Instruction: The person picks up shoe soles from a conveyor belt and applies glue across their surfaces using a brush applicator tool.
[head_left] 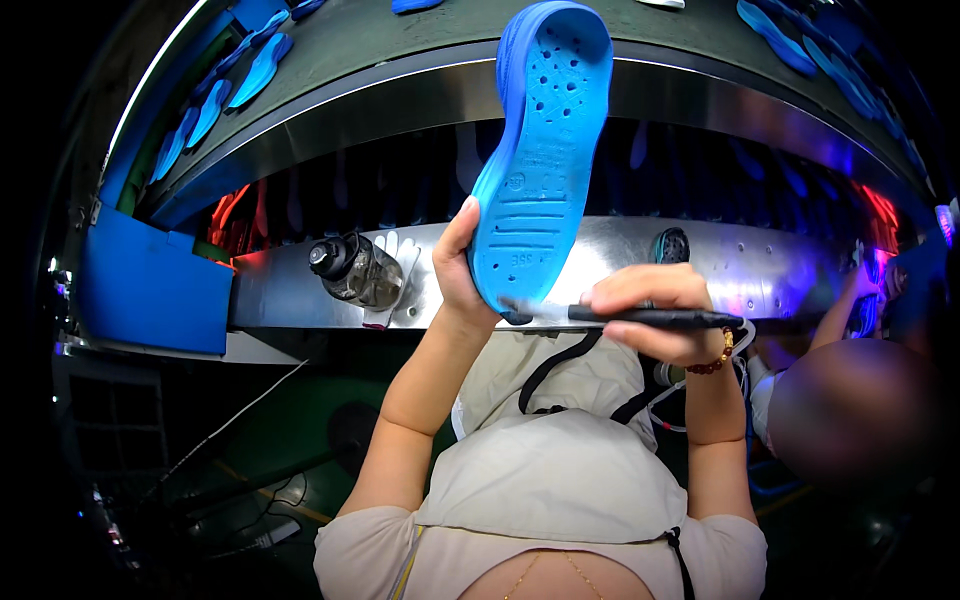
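A bright blue shoe sole [540, 180] stands upright in front of me, its heel end low and its toe end over the far belt. Small holes dot the toe area, and raised bars cross the middle. My left hand [460, 265] grips its heel from the left side, thumb along the edge. In my right hand [660, 300] is a black-handled brush [650, 318], pinched between thumb and fingers and lying nearly level. Its pale front part and dark tip, blurred, are at the bottom edge of the heel; whether they touch it I cannot tell.
A dark-capped bottle [360, 275] stands on the metal shelf [445, 235], with a white glove [398, 250] beside it. A small dark shoe piece [671, 245] rests right of the sole. Beyond, a green belt [400, 65] carries blue soles [262, 70]. Another person [850, 400] is at the right.
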